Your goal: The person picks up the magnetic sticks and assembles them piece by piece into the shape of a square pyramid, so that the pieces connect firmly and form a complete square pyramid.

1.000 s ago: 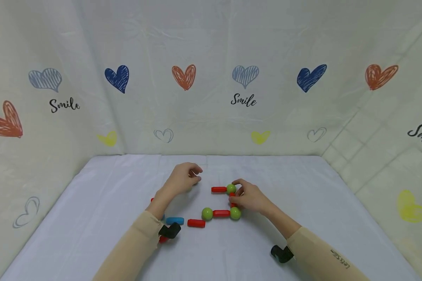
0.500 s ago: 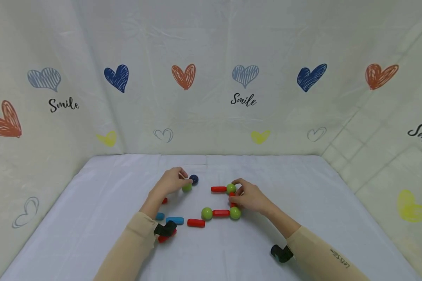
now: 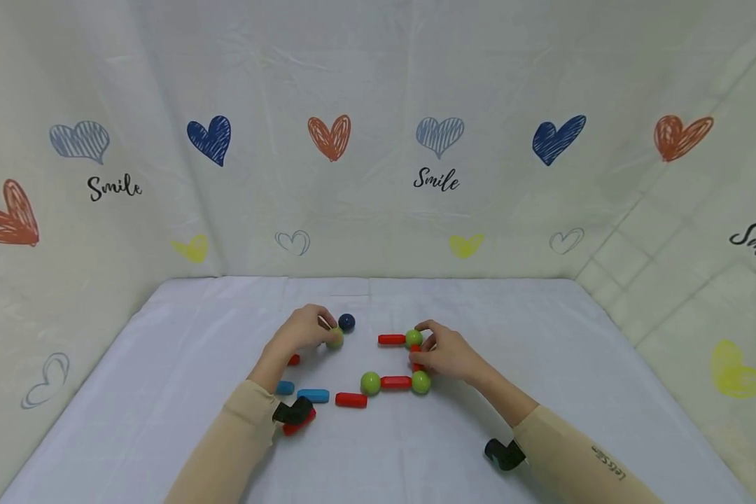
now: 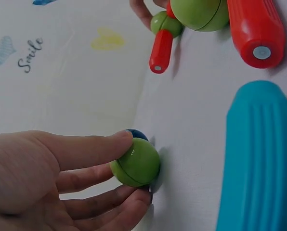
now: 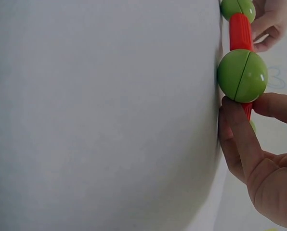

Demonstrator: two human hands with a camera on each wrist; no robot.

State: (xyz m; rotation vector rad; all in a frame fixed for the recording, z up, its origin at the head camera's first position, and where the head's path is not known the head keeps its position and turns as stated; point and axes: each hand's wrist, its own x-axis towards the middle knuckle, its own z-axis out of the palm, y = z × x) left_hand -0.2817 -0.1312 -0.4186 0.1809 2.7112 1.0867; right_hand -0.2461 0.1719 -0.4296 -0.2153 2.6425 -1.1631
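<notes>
My left hand [image 3: 305, 327] pinches a loose green ball [image 4: 142, 163] between thumb and fingers, low over the white cloth. A dark blue ball [image 3: 346, 322] sits just behind it, mostly covered in the left wrist view. My right hand [image 3: 449, 352] grips the upright-running red rod [image 5: 247, 110] of a joined toy figure, its fingertips right by the near green ball [image 5: 242, 76]. That figure links a far green ball [image 3: 414, 339] with a red rod [image 3: 392, 339] pointing left, and a front red rod [image 3: 395, 383] between two green balls, the left one [image 3: 370, 383] at its end.
Left of the figure lie a loose red rod [image 3: 351, 400], a blue rod [image 3: 313, 396] and another blue rod [image 3: 285, 388]. More red rods [image 3: 299, 423] are partly covered by the left wrist's camera and arm. A heart-printed curtain [image 3: 378, 210] closes off the table's far edge.
My left hand has moved left and slightly nearer, uncovering the dark blue ball, and its fingers have closed on the green ball. My right hand keeps its hold on the red rod.
</notes>
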